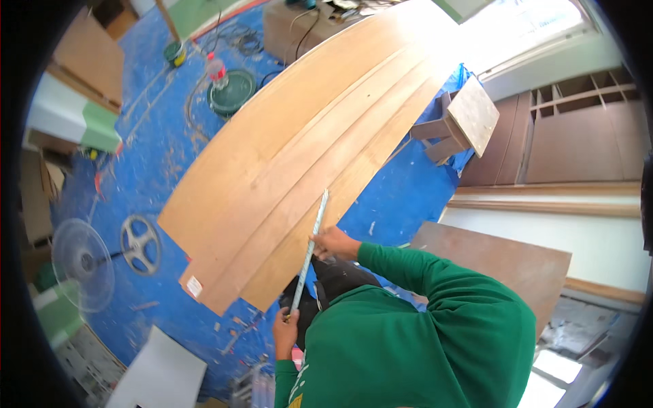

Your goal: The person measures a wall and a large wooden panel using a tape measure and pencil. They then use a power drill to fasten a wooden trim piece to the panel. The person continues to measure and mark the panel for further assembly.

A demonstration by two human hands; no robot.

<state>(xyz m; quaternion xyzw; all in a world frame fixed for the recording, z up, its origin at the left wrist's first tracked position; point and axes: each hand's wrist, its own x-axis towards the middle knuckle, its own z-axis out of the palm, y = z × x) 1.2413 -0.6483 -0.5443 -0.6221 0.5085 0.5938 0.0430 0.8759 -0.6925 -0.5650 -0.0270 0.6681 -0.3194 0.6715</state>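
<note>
A long thin whitish strip, which looks like a measuring rule, runs from my body out over stacked wooden boards. My left hand is closed around its near end, low and close to my waist. Further up, my right hand pinches the strip by the near edge of the boards. The strip's far tip rests on or just above the wood; I cannot tell which. The boards are light brown, long and flat, overlapping in steps, and one bears a white label at its left corner.
Blue sheeting covers the floor. A pedestal fan stands at left, and a bottle sits on a green bucket lid beyond the boards. A small wooden stand is at right; a brown panel lies behind my right arm.
</note>
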